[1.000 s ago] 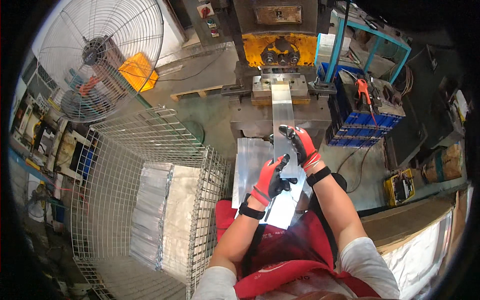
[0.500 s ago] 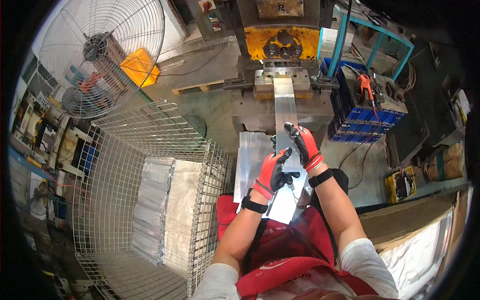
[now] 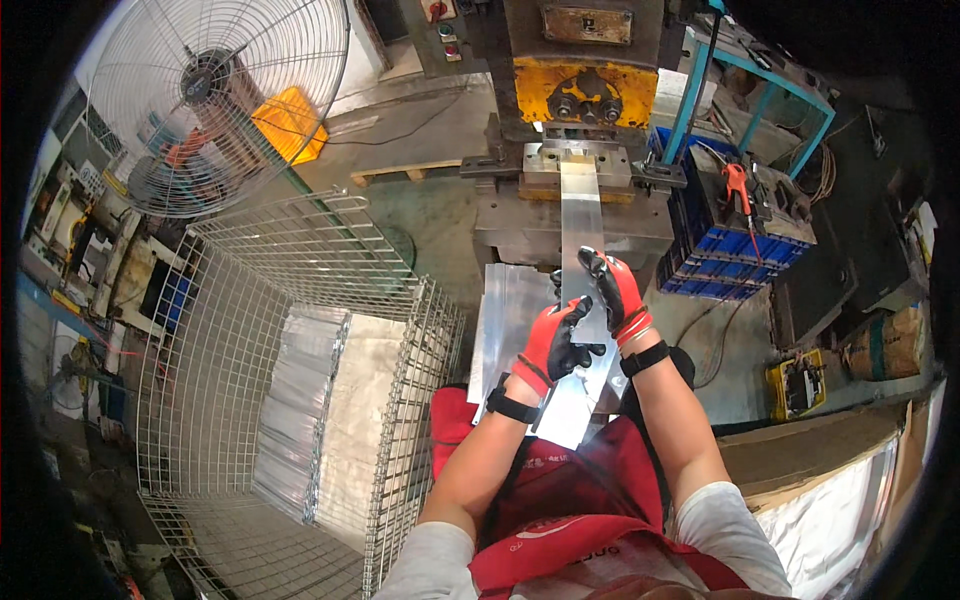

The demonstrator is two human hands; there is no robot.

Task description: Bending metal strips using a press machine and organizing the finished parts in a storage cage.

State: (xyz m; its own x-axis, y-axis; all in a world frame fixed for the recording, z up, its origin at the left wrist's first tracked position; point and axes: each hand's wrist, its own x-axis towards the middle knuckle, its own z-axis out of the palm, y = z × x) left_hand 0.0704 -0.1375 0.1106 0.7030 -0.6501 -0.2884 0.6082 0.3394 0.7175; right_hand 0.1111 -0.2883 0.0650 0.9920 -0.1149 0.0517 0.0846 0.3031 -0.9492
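Note:
A long, flat metal strip (image 3: 581,225) runs from the press die (image 3: 577,165) back toward me, its far end at the die. My right hand (image 3: 615,292), in a red glove with black fingertips, is closed on the strip's right edge, thumb on top. Nearer to me, my left hand (image 3: 557,345), gloved alike, is closed at the strip's near left side with its fingers curled. Part of the strip's near end is hidden by the gloves. Beneath my hands lies a stack of flat metal sheets (image 3: 508,310), partly over my lap.
At left stands a wire mesh cage (image 3: 250,235) holding stacked metal strips (image 3: 297,385). A large fan (image 3: 215,85) is behind it. The press (image 3: 585,90) rises ahead. Blue crates (image 3: 715,262) with an air gun (image 3: 736,185) on top stand at right, and a yellow bin (image 3: 797,385) sits farther right.
The whole view has shifted slightly, with the press now lower and farther right in it. Both hands keep nearly the same hold, and the strip's far end is still at the die.

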